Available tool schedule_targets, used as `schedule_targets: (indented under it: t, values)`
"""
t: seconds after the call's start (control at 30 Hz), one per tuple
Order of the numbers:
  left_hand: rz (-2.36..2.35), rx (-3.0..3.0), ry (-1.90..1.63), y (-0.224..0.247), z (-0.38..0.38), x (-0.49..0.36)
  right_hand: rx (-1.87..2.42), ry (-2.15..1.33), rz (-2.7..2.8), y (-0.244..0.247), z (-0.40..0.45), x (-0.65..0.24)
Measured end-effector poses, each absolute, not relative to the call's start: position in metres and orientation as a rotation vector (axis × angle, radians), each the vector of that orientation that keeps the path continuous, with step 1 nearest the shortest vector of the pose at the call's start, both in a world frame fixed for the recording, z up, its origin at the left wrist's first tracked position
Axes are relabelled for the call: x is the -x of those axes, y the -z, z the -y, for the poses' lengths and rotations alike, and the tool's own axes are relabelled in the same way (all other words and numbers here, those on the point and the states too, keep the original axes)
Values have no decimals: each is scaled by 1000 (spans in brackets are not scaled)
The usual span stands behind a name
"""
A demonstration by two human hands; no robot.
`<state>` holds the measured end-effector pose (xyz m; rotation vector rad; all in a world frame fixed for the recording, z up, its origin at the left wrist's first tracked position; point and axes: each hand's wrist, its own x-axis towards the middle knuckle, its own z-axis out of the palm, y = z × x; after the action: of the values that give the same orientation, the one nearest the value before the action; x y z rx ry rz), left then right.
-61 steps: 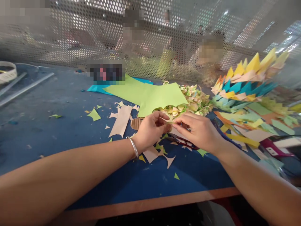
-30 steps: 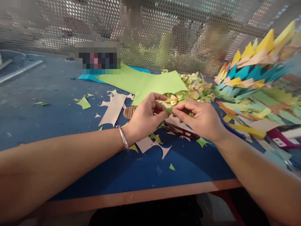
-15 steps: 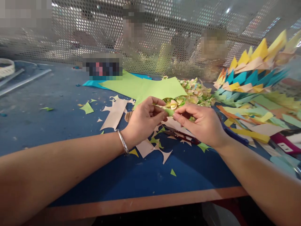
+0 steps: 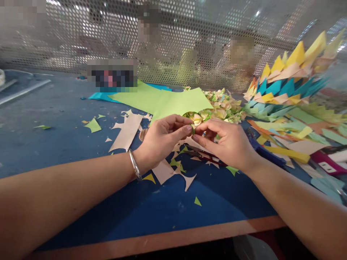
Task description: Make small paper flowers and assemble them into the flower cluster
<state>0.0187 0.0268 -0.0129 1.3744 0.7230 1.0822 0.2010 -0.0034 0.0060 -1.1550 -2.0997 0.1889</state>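
Note:
My left hand (image 4: pixel 165 139) and my right hand (image 4: pixel 225 142) meet at the middle of the head view, pinching a small green paper piece (image 4: pixel 193 129) between their fingertips. The piece looks curled and is mostly covered by the fingers. Just behind it lies a heap of small folded green and pink paper pieces (image 4: pixel 225 104). A large light green sheet (image 4: pixel 173 103) lies behind my left hand, over blue paper (image 4: pixel 104 96). Dark red scissors (image 4: pixel 207 156) are partly hidden below my right hand.
Pink offcuts (image 4: pixel 127 131) and green scraps (image 4: pixel 93 125) lie around my left hand. Layered paper spikes (image 4: pixel 287 86) stand at the right, with coloured strips (image 4: pixel 290 153) before them. A perforated metal screen (image 4: pixel 173 43) rises behind the blue table (image 4: pixel 162 216).
The fingertips have drawn closer together, and the green piece, flatter before, now appears bent and narrower. The whole view has shifted slightly.

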Motion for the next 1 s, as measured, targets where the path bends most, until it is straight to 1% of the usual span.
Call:
schedule_targets:
  t: [0.57,1.0]
  values:
    - [-665,-1124,-977,11,-30,-18,1235,-334,2013,-5,3,-204]
    - [-633,-1110,-951,9,-30,-17,1273,-351,1963,-5,4,-205]
